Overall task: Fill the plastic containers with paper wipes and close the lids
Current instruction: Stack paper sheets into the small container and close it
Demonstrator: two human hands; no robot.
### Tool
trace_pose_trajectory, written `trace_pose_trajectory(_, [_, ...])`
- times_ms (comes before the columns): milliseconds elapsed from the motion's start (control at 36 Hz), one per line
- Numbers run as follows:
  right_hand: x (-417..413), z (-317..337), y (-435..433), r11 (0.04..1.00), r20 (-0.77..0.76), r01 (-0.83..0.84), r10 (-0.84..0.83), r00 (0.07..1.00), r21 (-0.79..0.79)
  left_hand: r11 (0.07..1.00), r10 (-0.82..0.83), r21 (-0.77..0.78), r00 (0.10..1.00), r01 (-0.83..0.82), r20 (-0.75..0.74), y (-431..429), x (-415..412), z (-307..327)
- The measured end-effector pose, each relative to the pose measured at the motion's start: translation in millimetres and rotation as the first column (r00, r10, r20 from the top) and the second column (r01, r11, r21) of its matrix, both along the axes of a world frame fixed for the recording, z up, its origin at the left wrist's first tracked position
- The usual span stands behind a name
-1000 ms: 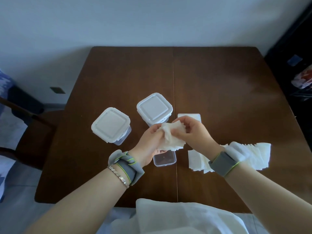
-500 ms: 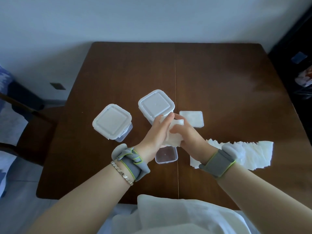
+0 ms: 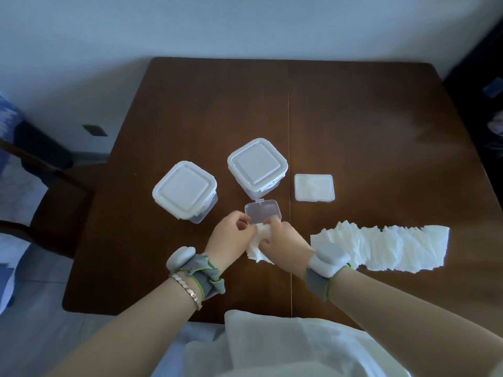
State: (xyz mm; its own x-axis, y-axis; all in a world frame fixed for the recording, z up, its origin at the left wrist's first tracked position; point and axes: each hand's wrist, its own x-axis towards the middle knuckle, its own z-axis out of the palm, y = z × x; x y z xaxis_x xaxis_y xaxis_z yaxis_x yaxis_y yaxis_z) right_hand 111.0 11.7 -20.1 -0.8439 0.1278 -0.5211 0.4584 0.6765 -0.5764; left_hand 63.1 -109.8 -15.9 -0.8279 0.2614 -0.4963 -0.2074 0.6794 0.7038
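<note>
My left hand (image 3: 230, 235) and my right hand (image 3: 283, 240) both grip a folded wad of white paper wipes (image 3: 261, 240) low over the table, at a small clear container whose flipped-up lid (image 3: 262, 210) shows just beyond my fingers. The container's body is hidden under my hands and the wipes. A small flat closed container (image 3: 314, 187) filled with white lies to the right. A long fanned row of paper wipes (image 3: 386, 248) stretches along the table at right.
Two larger square tubs with white snap lids stand closed, one at left (image 3: 185, 190) and one behind the hands (image 3: 257, 164). The brown table (image 3: 367, 126) ends near my body. A chair (image 3: 40, 170) stands off the left side.
Both hands have lowered the wad of wipes from above the table down onto the small open container, pressing it in. The container's lid now shows beyond my fingers.
</note>
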Motion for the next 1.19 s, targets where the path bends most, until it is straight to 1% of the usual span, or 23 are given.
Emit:
trace_pose_trajectory(83, [-3.0, 1.2, -2.3, 0.998, 0.061, -0.016, 0.013, 0.998, 0.063, 0.997, -0.083, 0.005, 0.996, 0.083, 0.021, 1.7, 5.0, 0.0])
trace_pose_trajectory(167, [-7.5, 0.0, 0.7, 0.987, 0.093, -0.120, 0.111, 0.990, 0.105, 0.995, -0.097, 0.029, 0.995, 0.097, 0.030, 2.9, 6.8, -2.6])
trace_pose_trajectory(222, [-9.9, 2.6, 3.6, 0.989, 0.121, -0.133, 0.124, 0.985, 0.071, 0.993, -0.110, 0.036, 0.994, 0.109, 0.024, 2.5, 8.1, -1.5])
trace_pose_trajectory(278, [-11.9, 5.8, 8.2, 0.995, 0.139, -0.095, 0.094, 0.986, 0.004, 0.989, -0.143, 0.039, 0.990, 0.142, 0.022, 1.6, 8.8, 0.6])
trace_pose_trajectory(333, [-11.5, 11.2, 12.4, 0.994, 0.164, -0.089, 0.099, 0.982, -0.064, 0.979, -0.195, 0.076, 0.978, 0.190, 0.077, 1.9, 12.1, 6.8])
trace_pose_trajectory(417, [-8.1, 13.1, 17.3, 0.990, 0.170, -0.122, 0.134, 0.976, -0.076, 0.944, -0.290, 0.228, 0.929, 0.239, 0.229, 1.3, 17.2, 10.6])
trace_pose_trajectory(444, [-6.3, 11.8, 17.2, 0.991, 0.159, -0.112, 0.123, 0.980, -0.074, 0.921, -0.350, 0.268, 0.902, 0.282, 0.252, -1.6, 20.2, 8.7])
trace_pose_trajectory(472, [-4.7, 12.2, 17.1, 0.992, 0.153, -0.097, 0.107, 0.982, -0.075, 0.896, -0.418, 0.269, 0.874, 0.353, 0.246, -4.3, 22.9, 4.7])
trace_pose_trajectory(528, [-1.6, 12.9, 16.2, 0.993, 0.132, -0.071, 0.083, 0.988, -0.089, 0.850, -0.526, 0.156, 0.826, 0.503, 0.205, -9.0, 28.2, -8.4])
trace_pose_trajectory(556, [-0.3, 14.0, 15.9, 0.993, 0.123, -0.071, 0.083, 0.989, -0.095, 0.842, -0.539, 0.100, 0.823, 0.530, 0.181, -9.9, 31.0, -14.2])
trace_pose_trajectory(583, [0.5, 16.4, 16.3, 0.992, 0.121, -0.083, 0.095, 0.988, -0.098, 0.849, -0.528, 0.073, 0.835, 0.523, 0.152, -10.1, 32.6, -21.7])
trace_pose_trajectory(639, [1.6, 20.2, 19.1, 0.988, 0.127, -0.123, 0.134, 0.983, -0.094, 0.889, -0.458, 0.034, 0.886, 0.457, 0.068, -8.2, 33.1, -33.8])
trace_pose_trajectory(694, [1.8, 20.6, 22.4, 0.982, 0.150, -0.164, 0.177, 0.973, -0.089, 0.911, -0.412, -0.001, 0.911, 0.412, 0.017, -5.0, 32.5, -42.5])
trace_pose_trajectory(778, [0.4, 21.7, 25.7, 0.973, 0.186, -0.227, 0.232, 0.955, -0.046, 0.890, -0.455, -0.067, 0.889, 0.452, -0.048, 0.0, 34.9, -45.7])
trace_pose_trajectory(833, [-1.3, 21.7, 26.1, 0.955, 0.229, -0.297, 0.291, 0.929, -0.008, 0.882, -0.471, -0.061, 0.876, 0.467, -0.109, 1.9, 36.8, -45.2])
trace_pose_trajectory(889, [-2.6, 21.8, 24.5, 0.927, 0.243, -0.373, 0.350, 0.905, 0.051, 0.881, -0.471, -0.034, 0.871, 0.472, -0.140, 1.4, 37.4, -43.9])
trace_pose_trajectory(972, [-4.0, 20.3, 20.1, 0.890, 0.291, -0.441, 0.394, 0.872, 0.115, 0.888, -0.455, 0.002, 0.879, 0.460, -0.141, 0.0, 36.7, -42.5])
trace_pose_trajectory(1028, [-7.5, 21.2, 16.0, 0.862, 0.317, -0.481, 0.416, 0.852, 0.160, 0.892, -0.448, -0.004, 0.883, 0.452, -0.142, -1.3, 36.5, -42.9])
trace_pose_trajectory(1111, [-8.7, 21.0, 14.7, 0.861, 0.337, -0.468, 0.388, 0.858, 0.201, 0.891, -0.452, -0.036, 0.882, 0.452, -0.131, -0.3, 36.3, -41.1])
trace_pose_trajectory(1139, [-5.2, 21.2, 14.2, 0.849, 0.314, -0.472, 0.393, 0.864, 0.238, 0.889, -0.457, -0.049, 0.881, 0.455, -0.124, 0.0, 36.4, -41.2])
trace_pose_trajectory(1167, [-0.3, 17.0, 17.0, 0.819, 0.180, -0.463, 0.427, 0.886, 0.339, 0.888, -0.459, -0.059, 0.880, 0.456, -0.123, 0.1, 36.5, -40.9])
trace_pose_trajectory(1194, [5.3, 14.1, 21.3, 0.782, 0.019, -0.409, 0.455, 0.890, 0.470, 0.888, -0.460, -0.060, 0.878, 0.456, -0.130, 0.0, 36.5, -41.3])
